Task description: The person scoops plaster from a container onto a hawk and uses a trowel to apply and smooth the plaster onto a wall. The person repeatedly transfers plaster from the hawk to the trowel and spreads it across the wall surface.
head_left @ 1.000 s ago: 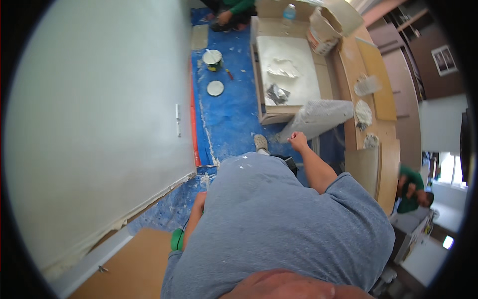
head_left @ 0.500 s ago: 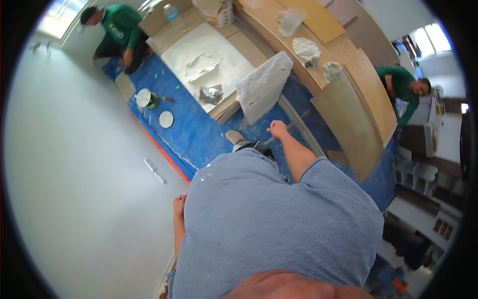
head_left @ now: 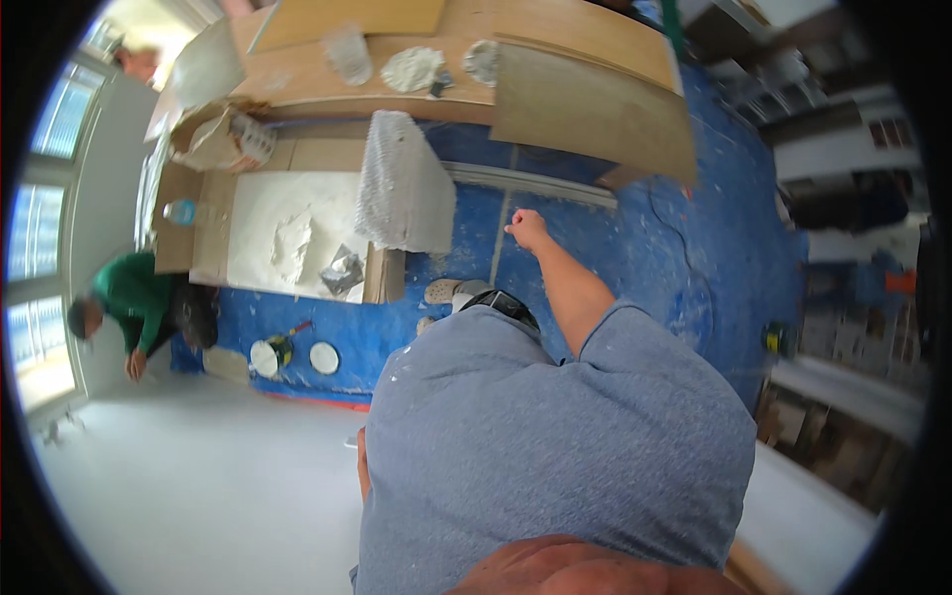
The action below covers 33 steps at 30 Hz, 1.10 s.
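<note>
My right hand [head_left: 528,228] hangs in front of me over the blue-covered floor, fingers curled in a loose fist with nothing visible in them. Nearest it are a pale metal rail [head_left: 531,183] on the floor and a bumpy white foam-like sheet [head_left: 409,183], which leans at the end of a shallow cardboard-sided box [head_left: 382,278]. White powder [head_left: 260,223] covers the inside of the box, with a crumpled grey piece [head_left: 342,270] on it. Only a sliver of my left hand or forearm [head_left: 364,466] shows beside my shirt; its fingers are hidden.
A wooden bench [head_left: 297,94] with white lumps [head_left: 415,69] and a brown board [head_left: 585,109] stands ahead. An open tub [head_left: 270,357] and a round white lid [head_left: 323,357] sit by the white wall [head_left: 228,486]. A co-worker in green [head_left: 139,297] crouches at left. A dark cable [head_left: 684,243] crosses the floor.
My view has turned to the right, so the box and bench now lie more squarely across it. My left hand has slipped mostly behind my shirt. The right hand stays curled.
</note>
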{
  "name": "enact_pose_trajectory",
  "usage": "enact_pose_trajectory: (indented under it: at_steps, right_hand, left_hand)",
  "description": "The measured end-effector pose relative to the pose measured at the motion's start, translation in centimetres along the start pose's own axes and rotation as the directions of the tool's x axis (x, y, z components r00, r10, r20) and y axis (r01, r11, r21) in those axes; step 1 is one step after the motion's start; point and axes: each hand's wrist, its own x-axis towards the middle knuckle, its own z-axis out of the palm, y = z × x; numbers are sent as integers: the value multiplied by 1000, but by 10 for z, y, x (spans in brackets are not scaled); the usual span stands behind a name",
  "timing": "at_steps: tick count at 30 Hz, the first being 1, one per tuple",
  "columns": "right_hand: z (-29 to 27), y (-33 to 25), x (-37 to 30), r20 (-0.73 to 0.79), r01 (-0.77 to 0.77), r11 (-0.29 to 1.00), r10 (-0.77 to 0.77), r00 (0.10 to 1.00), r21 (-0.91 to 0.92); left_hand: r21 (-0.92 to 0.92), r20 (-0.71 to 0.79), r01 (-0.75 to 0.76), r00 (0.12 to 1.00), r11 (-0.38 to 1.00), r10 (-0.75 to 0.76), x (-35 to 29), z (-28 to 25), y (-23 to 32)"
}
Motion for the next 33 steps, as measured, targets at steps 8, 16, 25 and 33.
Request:
enact_pose_trajectory:
  at_steps: [8,16,25,33]
  right_hand:
    - [-21,150,-172,-275,-260,962,272,922,80]
    - [-7,232,-286,-431,-350,880,464,774,320]
    - [-38,291,-286,-461,-367,802,579,673,472]
    - [-122,399,-283,-416,-438,635,761,498,636]
  left_hand:
    - [421,185,-99,983,901,21,80,-69,47]
    - [606,378,-379,911,700,165,178,-42,165]
    - [659,583,-538,807,526,95,173,115,302]
    - [689,687,-656,727,307,13,133,305,407]
